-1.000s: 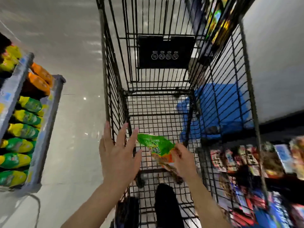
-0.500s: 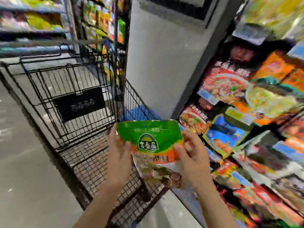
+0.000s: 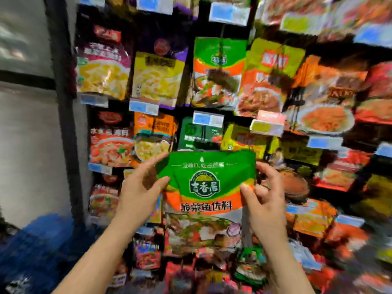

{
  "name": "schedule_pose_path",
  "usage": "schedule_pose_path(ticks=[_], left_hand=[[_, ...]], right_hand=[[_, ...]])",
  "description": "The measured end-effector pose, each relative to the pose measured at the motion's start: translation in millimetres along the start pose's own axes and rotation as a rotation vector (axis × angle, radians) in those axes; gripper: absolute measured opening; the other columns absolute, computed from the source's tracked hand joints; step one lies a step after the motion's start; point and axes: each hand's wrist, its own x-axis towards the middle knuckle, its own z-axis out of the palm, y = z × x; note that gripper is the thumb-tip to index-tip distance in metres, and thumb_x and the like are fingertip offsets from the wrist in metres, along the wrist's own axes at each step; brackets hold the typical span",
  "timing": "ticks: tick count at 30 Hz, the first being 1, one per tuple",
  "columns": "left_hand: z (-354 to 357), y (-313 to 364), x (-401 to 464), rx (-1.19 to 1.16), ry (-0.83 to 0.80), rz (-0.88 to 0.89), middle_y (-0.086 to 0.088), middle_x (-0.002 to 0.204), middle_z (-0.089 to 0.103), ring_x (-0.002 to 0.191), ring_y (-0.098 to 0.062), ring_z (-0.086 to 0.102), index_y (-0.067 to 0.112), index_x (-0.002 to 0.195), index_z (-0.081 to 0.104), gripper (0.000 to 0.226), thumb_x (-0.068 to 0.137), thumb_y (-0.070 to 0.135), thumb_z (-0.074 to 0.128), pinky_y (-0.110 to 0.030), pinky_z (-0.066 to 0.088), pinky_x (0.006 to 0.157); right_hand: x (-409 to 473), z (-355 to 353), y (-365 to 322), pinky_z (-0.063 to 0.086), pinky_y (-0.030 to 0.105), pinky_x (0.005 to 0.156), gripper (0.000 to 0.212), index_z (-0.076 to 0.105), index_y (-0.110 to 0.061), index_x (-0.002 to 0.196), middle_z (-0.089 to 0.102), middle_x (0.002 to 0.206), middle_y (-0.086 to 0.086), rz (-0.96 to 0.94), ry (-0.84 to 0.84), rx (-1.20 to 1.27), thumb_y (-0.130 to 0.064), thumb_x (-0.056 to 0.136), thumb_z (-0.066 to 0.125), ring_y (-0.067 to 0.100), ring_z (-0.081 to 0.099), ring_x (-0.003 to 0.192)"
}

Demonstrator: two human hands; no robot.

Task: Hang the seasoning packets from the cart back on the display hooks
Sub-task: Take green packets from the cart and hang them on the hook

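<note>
I hold a green and orange seasoning packet upright in front of the display wall, its printed face toward me. My left hand pinches its upper left edge and my right hand pinches its upper right edge. A small hang hole shows at the packet's top middle. Higher up hangs a matching green and orange packet on a display hook. The cart is out of view.
The display wall is packed with hanging seasoning packets and blue price tags. A yellow packet hangs left of the matching one. A grey pillar borders the display on the left. Something blue sits low at the left.
The view swung from the cart up to the display wall. Both hands raised the packet from over the cart basket to face the hanging packets.
</note>
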Motion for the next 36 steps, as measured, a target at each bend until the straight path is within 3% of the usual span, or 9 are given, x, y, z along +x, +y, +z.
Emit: schedule_pose_path(ticks=[3,7,9,12,16,19,24,32,36], left_hand=[[57.0,32.1,17.9,0.055,-0.036,0.114,0.014,0.101,0.066,0.076,0.005,0.054,0.048,0.118,0.053,0.05,0.077,0.021,0.065,-0.02,0.047,0.074],[109.7,62.9,43.9,0.048,0.0,0.157,0.012,0.105,0.062,0.077,-0.002,0.056,0.044,0.117,0.055,0.053,0.082,0.005,0.066,-0.012,0.045,0.074],[124.1,75.3,59.7,0.034,0.001,0.184,0.007,0.11,0.065,0.087,-0.009,0.061,0.045,0.117,0.056,0.051,0.081,0.009,0.065,-0.019,0.049,0.082],[133.8,89.1,85.9,0.051,0.025,0.239,0.007,0.114,0.066,0.092,-0.02,0.064,0.046,0.116,0.058,0.051,0.075,0.017,0.062,-0.041,0.053,0.085],[132.5,95.9,120.2,0.072,0.045,0.278,-0.001,0.109,0.068,0.089,-0.026,0.065,0.047,0.12,0.055,0.054,0.074,0.021,0.063,-0.049,0.054,0.08],[124.2,95.2,147.4,0.11,0.078,0.308,-0.006,0.097,0.067,0.074,-0.019,0.06,0.05,0.117,0.055,0.056,0.077,0.013,0.067,-0.037,0.054,0.076],[98.1,78.4,198.9,0.164,0.135,0.337,0.009,0.081,0.057,0.062,-0.001,0.053,0.038,0.122,0.054,0.055,0.08,0.005,0.068,-0.019,0.049,0.065],[60.7,41.2,308.6,0.153,0.136,0.35,0.013,0.088,0.063,0.069,0.004,0.056,0.03,0.117,0.062,0.045,0.08,0.006,0.068,-0.028,0.05,0.073],[59.3,34.7,350.5,0.144,0.127,0.366,0.01,0.09,0.06,0.076,-0.005,0.054,0.029,0.121,0.061,0.047,0.08,0.007,0.067,-0.032,0.05,0.084]], right_hand=[[24.4,-60.6,-0.1,0.049,0.011,0.059,0.06,0.044,-0.047,0.118,0.066,0.092,-0.03,-0.098,0.059,-0.047,0.006,0.09,0.05,-0.001,0.065,0.071],[57.0,-114.9,-3.5,0.046,0.006,0.077,0.067,0.044,-0.06,0.12,0.048,0.118,-0.046,-0.226,0.02,-0.199,0.001,0.091,0.052,-0.012,0.057,0.101],[75.3,-132.5,-2.0,0.045,0.006,0.077,0.056,0.05,-0.049,0.123,0.053,0.114,-0.043,-0.264,0.001,-0.261,-0.002,0.091,0.055,-0.014,0.057,0.094],[101.5,-144.9,-1.0,0.041,0.011,0.061,0.052,0.052,-0.047,0.121,0.059,0.092,-0.038,-0.302,0.001,-0.307,-0.005,0.09,0.056,0.004,0.056,0.067],[133.7,-138.5,-7.4,0.038,0.008,0.056,0.051,0.049,-0.048,0.119,0.055,0.094,-0.046,-0.346,-0.039,-0.298,-0.005,0.091,0.054,-0.003,0.054,0.065],[159.8,-122.2,-10.3,0.044,0.01,0.059,0.048,0.051,-0.041,0.121,0.057,0.096,-0.039,-0.387,-0.029,-0.28,-0.004,0.091,0.054,-0.001,0.058,0.073],[208.9,-78.0,-1.3,0.055,0.045,0.07,0.046,0.055,-0.041,0.121,0.064,0.096,-0.03,-0.334,-0.038,-0.167,-0.006,0.091,0.054,0.025,0.065,0.081],[291.3,0.1,11.8,0.055,0.055,0.072,0.045,0.057,-0.047,0.111,0.072,0.091,-0.009,-0.251,0.02,-0.078,-0.008,0.09,0.056,0.022,0.069,0.074],[320.5,22.7,12.9,0.053,0.05,0.068,0.045,0.055,-0.043,0.114,0.07,0.091,0.018,-0.245,0.052,-0.065,-0.005,0.09,0.055,0.021,0.061,0.069]])
